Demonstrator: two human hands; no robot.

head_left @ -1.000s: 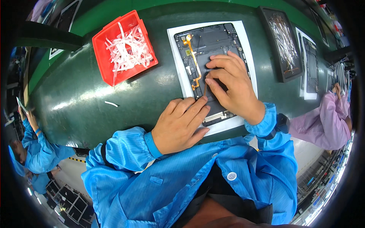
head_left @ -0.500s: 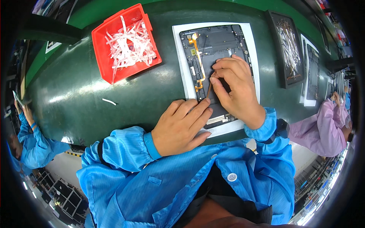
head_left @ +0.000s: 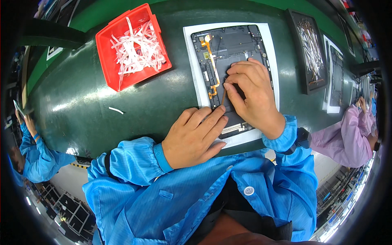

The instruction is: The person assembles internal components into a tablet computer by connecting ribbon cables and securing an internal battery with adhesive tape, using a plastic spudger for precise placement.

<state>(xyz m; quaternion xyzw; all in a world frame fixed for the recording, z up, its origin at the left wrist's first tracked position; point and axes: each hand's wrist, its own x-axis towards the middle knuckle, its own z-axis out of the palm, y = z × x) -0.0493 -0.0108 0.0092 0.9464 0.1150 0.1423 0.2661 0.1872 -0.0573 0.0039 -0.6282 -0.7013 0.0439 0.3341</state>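
A black tablet housing point(head_left: 234, 49) lies on a white sheet point(head_left: 272, 49) in front of me, an orange flex cable point(head_left: 217, 73) running down its left part. Across its middle stretches a narrow brown flat cable point(head_left: 224, 96). My right hand point(head_left: 254, 92) pinches the upper end of this cable between thumb and fingers; the fingers partly hide that end. My left hand point(head_left: 197, 136) is open and palm down, its fingers stretched out over the lower left edge of the housing. One of its fingertips touches the lower end of the brown cable.
A red bin point(head_left: 109, 73) of white and pink paper strips stands at the back left. One white strip point(head_left: 116, 110) lies on the green table point(head_left: 81, 122). To the right are a black tray point(head_left: 312, 86) of silver-brown flat cables and another housing point(head_left: 336, 77). Co-workers sit at both sides.
Both hands keep nearly the same places. My right fingers have shifted very slightly left with the upper end of the brown cable.
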